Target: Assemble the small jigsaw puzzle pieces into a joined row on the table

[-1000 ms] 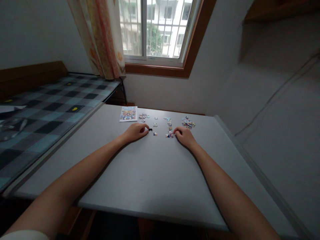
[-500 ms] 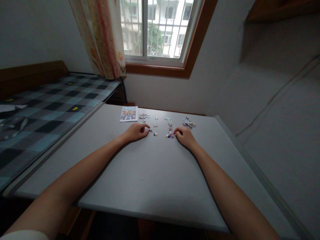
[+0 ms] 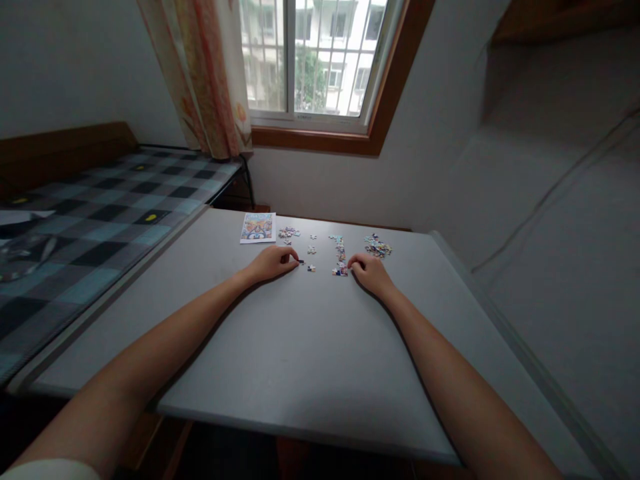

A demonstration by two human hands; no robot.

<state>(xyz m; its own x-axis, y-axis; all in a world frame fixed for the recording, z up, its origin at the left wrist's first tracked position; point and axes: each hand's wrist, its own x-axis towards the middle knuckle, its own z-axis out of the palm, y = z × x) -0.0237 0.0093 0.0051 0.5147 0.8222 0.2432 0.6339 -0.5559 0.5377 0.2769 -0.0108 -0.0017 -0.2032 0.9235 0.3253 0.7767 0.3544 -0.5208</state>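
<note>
My left hand rests on the white table with thumb and forefinger pinched on a small dark puzzle piece. Near it lie a few loose pieces in a column. My right hand is at the lower right end of a joined strip of puzzle pieces, its fingers curled and touching the strip's edge; whether they grip a piece is too small to tell. A pile of pieces lies just beyond my right hand, and another pile beyond my left.
A printed colour picture lies at the back left of the table. A bed with a checked cover stands along the left side. Behind the table are a curtain and a barred window.
My left thumb and forefinger have closed on the small dark piece, which lay by the open fingertips before. My right hand has hardly moved.
</note>
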